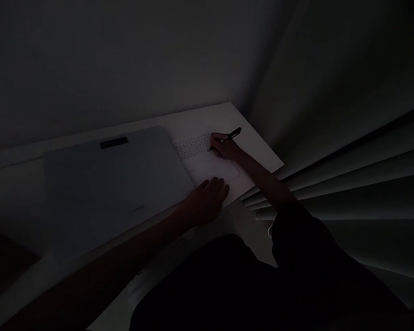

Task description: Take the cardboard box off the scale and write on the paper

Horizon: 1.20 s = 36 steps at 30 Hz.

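Observation:
The scene is very dim. My right hand (224, 145) is closed around a dark pen (235, 133), its tip down on a pale sheet of paper (221, 171). Rows of small dark marks cover the upper part of the sheet, with fainter lines below them. My left hand (207, 200) lies with fingers stretched out on the near edge of the sheet, beside the corner of a large flat grey panel (117, 184) that looks like a closed laptop. A dark rectangular patch (114, 142) shows near the panel's far edge.
A white tabletop (255, 151) carries these things and ends in a corner at the right. Behind it stands a plain wall (124, 59). Folded curtains (359, 184) hang close on the right, and my dark-clothed legs (207, 285) are below the near edge.

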Available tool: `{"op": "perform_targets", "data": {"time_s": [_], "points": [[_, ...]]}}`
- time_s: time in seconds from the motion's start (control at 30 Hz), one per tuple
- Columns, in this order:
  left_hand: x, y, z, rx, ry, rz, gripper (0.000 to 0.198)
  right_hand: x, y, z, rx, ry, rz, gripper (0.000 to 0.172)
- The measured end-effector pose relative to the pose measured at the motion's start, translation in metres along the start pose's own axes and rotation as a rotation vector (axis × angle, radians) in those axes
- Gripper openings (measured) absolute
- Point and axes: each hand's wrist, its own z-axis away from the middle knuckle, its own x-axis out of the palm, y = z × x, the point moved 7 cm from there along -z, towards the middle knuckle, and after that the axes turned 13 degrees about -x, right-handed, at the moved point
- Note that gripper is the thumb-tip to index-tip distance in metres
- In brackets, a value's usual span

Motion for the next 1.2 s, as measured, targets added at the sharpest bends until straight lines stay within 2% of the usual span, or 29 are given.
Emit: {"op": "perform_targets", "data": {"time_s": [0.13, 0.3, 0.5, 0.63, 0.73, 0.93, 1.2], "points": [[0.0008, -0.0010, -0.0002, -0.019, 0.004, 0.000, 0.045, -0.0007, -0.0015, 0.0003, -0.027, 0.000, -0.040, 0.028], [0.0040, -0.0019, 0.0017, -0.029, -0.027, 0.001, 0.046, -0.0034, -0.0046, 0.0035, 0.102, 0.059, -0.015, 0.031], [0.0024, -0.0018, -0.0016, -0.039, -0.079, 0.001, 0.047, -0.0007, -0.0020, 0.0010, 0.038, 0.020, -0.023, 0.029], [-0.0004, -0.0013, -0.0034, -0.042, -0.114, -0.002, 0.047, -0.0022, -0.0025, 0.0007, 0.031, 0.050, -0.021, 0.030], [0.0001, -0.0014, -0.0021, -0.041, -0.097, 0.003, 0.047, -0.0040, -0.0039, 0.0029, 0.068, 0.088, -0.030, 0.029], [0.0064, -0.0015, 0.0004, -0.040, -0.074, 0.006, 0.048, -0.0020, -0.0044, 0.0036, 0.104, 0.056, -0.038, 0.028], [0.0005, -0.0017, -0.0008, -0.048, -0.048, 0.018, 0.046, -0.0015, -0.0024, 0.0014, 0.082, 0.061, -0.044, 0.027]]}}
